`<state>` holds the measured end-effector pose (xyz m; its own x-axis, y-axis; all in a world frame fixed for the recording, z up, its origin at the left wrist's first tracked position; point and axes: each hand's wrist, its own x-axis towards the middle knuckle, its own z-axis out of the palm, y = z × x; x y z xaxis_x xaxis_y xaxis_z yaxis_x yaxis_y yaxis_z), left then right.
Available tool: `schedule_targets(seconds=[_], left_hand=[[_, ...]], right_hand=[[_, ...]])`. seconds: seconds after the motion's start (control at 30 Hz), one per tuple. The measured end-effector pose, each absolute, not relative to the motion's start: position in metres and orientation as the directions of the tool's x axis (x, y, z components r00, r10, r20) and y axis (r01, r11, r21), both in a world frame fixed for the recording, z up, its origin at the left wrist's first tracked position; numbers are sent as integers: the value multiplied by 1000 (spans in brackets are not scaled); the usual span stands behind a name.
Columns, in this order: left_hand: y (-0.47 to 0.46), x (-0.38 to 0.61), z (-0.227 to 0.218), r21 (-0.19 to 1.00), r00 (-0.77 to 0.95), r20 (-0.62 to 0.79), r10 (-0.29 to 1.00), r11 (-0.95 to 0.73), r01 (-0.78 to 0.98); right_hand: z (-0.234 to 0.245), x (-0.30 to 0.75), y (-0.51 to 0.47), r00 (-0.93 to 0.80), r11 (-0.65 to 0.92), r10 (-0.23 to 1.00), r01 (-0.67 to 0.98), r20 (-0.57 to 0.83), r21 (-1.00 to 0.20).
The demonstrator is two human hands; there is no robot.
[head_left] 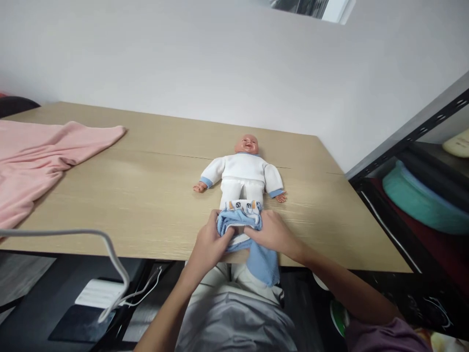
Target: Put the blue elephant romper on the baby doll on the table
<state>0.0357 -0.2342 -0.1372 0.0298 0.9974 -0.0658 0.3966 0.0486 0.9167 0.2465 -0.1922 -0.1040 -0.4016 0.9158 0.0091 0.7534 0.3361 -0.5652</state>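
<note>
A baby doll (242, 175) in a white outfit with blue cuffs lies on its back on the wooden table (146, 195), head toward the wall. Over its legs is bunched a pair of light blue trousers (240, 220) with a patterned waistband. My left hand (210, 244) grips the left side of the blue trousers, fingers curled into the fabric. My right hand (273, 233) holds the right side, fingers closed on the cloth. One blue trouser leg (262, 264) hangs over the table's near edge.
A pink garment (40, 156) lies spread on the table's left end. A white clothes hanger (110, 259) juts in at the lower left. A dark metal shelf (421, 195) with a teal item stands at right. The wall runs close behind the table.
</note>
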Motion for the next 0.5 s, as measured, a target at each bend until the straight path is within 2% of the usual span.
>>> schedule_targets(seconds=[0.17, 0.33, 0.5], left_hand=[[-224, 37, -139, 911, 34, -64, 997, 44, 411], [-206, 42, -140, 912, 57, -53, 997, 25, 409], [-199, 47, -123, 915, 36, -67, 997, 47, 401]], right_hand=[[-107, 251, -186, -397, 307, 918, 713, -3, -631], [-116, 256, -170, -362, 300, 931, 694, 42, -654], [-106, 255, -158, -376, 321, 923, 651, 74, -688]])
